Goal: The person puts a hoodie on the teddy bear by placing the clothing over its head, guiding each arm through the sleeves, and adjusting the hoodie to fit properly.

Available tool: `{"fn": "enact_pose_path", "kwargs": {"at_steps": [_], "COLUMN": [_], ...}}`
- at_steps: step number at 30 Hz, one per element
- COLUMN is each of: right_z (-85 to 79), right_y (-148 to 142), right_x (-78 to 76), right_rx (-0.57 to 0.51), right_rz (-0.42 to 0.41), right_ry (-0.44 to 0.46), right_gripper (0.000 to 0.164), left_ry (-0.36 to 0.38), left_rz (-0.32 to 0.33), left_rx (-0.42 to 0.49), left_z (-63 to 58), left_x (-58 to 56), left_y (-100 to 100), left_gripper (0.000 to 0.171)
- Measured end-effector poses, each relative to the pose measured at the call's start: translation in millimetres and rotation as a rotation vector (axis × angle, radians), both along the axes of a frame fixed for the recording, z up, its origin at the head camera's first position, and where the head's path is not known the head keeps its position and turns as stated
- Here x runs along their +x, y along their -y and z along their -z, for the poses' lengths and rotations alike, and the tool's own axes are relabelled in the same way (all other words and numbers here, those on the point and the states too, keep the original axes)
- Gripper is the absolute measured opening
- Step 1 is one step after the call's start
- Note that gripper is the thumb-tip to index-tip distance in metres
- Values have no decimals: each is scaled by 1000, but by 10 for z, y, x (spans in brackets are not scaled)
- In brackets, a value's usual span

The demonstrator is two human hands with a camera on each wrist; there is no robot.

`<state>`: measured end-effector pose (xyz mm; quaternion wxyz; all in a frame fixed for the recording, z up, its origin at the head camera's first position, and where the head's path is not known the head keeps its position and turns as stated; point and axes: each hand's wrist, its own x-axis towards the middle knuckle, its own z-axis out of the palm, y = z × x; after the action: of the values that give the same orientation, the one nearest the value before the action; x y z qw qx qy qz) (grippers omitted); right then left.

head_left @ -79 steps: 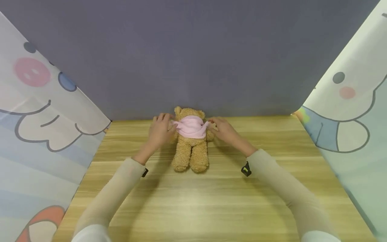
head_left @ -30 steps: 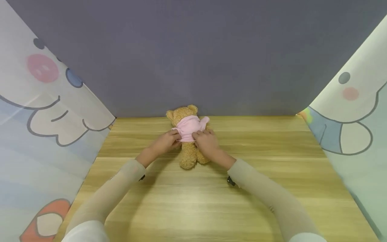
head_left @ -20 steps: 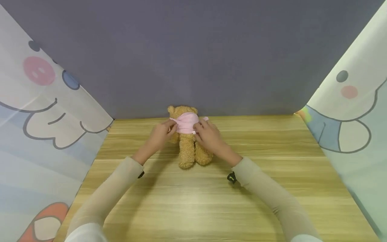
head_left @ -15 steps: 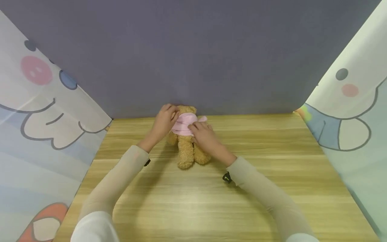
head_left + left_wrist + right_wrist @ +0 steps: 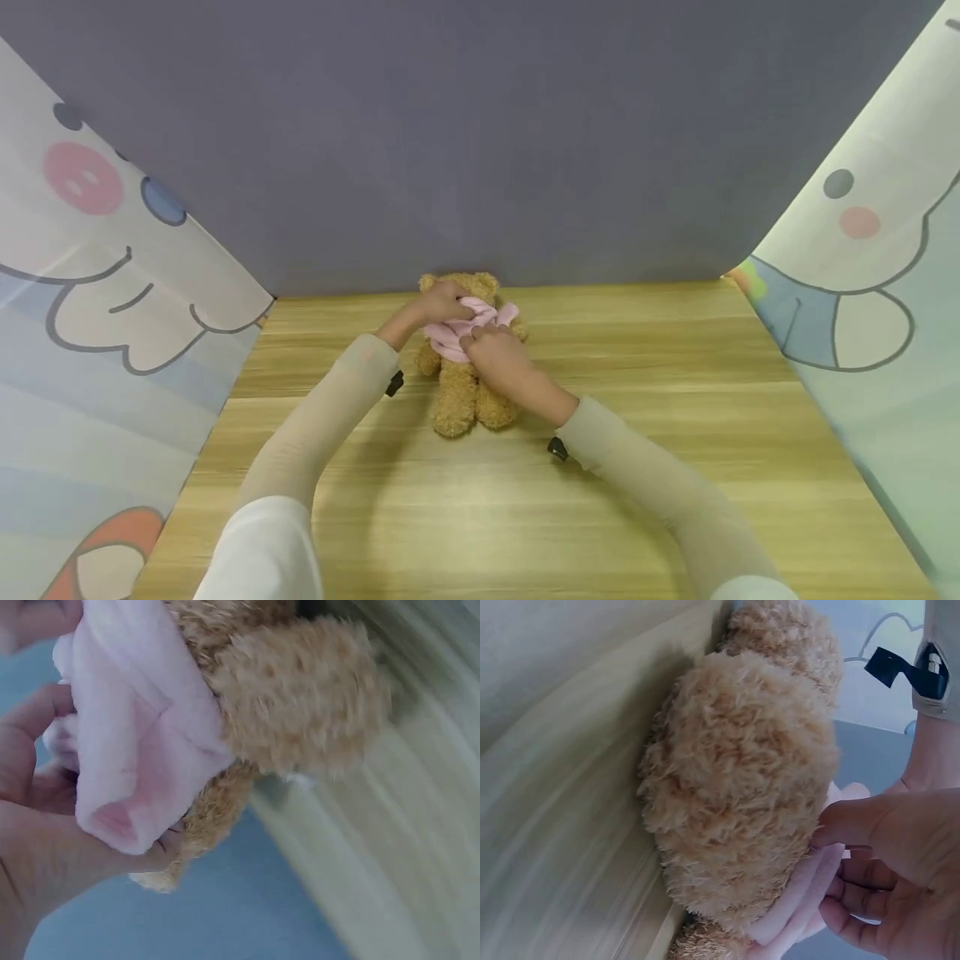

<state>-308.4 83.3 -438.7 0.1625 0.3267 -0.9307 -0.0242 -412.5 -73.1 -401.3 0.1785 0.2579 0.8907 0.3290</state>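
The pink shirt (image 5: 448, 337) on the bear (image 5: 458, 380) is pinched near its top by the left fingers (image 5: 41, 707) and near its bottom by the right fingers (image 5: 866, 898). Under them, the bear is laid long-ways on the desk (image 5: 465, 508), legs (image 5: 454, 410) nearer the right fingers.

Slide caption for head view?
Left hand and right hand hold the pink garment on a teddy bear atop a wood-grain table.

Teddy bear's head (image 5: 477, 286) partly hidden by left hand (image 5: 441, 302), tabletop (image 5: 480, 517) cut off below
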Motion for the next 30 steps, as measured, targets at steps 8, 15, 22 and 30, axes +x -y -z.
{"fn": "enact_pose_path", "kwargs": {"at_steps": [8, 15, 22, 30], "right_z": [11, -13, 68, 227], "right_y": [17, -19, -119, -161], "right_x": [23, 66, 21, 7], "right_rx": [104, 127, 32, -130], "right_rz": [-19, -41, -24, -49], "right_ry": [27, -40, 12, 127], "right_gripper": [9, 9, 14, 44], "left_ry": [202, -59, -221, -275], "left_rz": [-73, -98, -1, -236], "left_rx": [200, 38, -216, 159], "left_z": [6, 9, 47, 243], "left_x": [-107, -51, -161, -98], "left_y": [75, -71, 12, 541], "left_gripper": [33, 51, 79, 39]}}
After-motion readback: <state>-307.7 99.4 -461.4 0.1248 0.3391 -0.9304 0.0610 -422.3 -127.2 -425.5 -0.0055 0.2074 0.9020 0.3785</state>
